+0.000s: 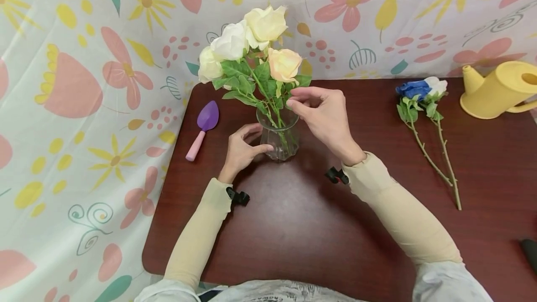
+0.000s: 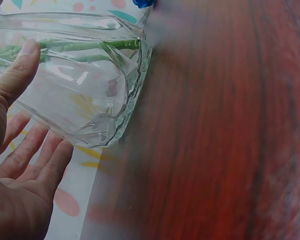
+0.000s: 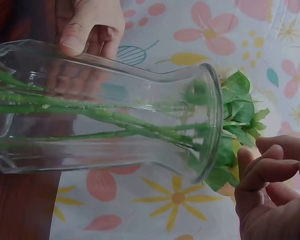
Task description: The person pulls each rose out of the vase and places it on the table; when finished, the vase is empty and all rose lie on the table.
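A clear glass vase (image 1: 280,141) stands upright on the table, holding several artificial roses with green stems. White and cream roses (image 1: 230,42) lean left, and a peach rose (image 1: 284,65) sits at the right. My left hand (image 1: 244,149) holds the vase low on its left side, thumb in front and fingers behind, partly seen through the glass (image 3: 109,135). Beside the rim and the green leaves (image 3: 237,107), my right hand (image 1: 325,115) has loosely bent fingers with thumb and index near each other. No stem shows between those fingers (image 3: 270,170).
To the left lies a small trowel (image 1: 203,129) with purple blade and pink handle. A blue rose (image 1: 413,90) and a white rose (image 1: 436,86) lie at the right, near a yellow watering can (image 1: 495,90). Flower-patterned cloth (image 1: 356,27) hangs behind the dark table (image 1: 285,236).
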Demonstrator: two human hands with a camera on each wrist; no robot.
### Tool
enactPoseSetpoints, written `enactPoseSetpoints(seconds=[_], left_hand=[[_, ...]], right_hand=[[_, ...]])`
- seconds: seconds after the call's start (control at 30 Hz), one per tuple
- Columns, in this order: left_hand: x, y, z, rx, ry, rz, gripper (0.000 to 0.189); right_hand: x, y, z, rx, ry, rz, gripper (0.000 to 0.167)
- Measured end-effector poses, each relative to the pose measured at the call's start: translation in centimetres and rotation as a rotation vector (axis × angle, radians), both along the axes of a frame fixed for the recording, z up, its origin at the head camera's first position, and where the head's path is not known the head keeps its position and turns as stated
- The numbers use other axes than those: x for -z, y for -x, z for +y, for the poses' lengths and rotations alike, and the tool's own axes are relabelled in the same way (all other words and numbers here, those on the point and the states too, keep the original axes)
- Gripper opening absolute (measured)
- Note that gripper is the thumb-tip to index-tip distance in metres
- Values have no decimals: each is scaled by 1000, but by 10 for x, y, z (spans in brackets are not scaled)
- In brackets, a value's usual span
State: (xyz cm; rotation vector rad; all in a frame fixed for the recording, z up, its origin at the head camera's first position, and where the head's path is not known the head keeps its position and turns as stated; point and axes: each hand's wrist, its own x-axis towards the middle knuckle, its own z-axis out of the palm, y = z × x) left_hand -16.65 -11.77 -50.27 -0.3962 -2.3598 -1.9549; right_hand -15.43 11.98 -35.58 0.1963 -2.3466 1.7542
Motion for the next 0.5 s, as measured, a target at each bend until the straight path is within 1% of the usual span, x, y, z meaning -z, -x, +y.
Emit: enactPoseSetpoints(seconds=[0.23, 0.5], left_hand=[[1, -1, -1, -3, 3, -6, 64], [-2, -2, 0, 0, 0, -9, 65]], right_hand=[[-2, 3, -10, 18, -89, -27, 18], [-9, -3, -23, 23, -153, 32, 17]])
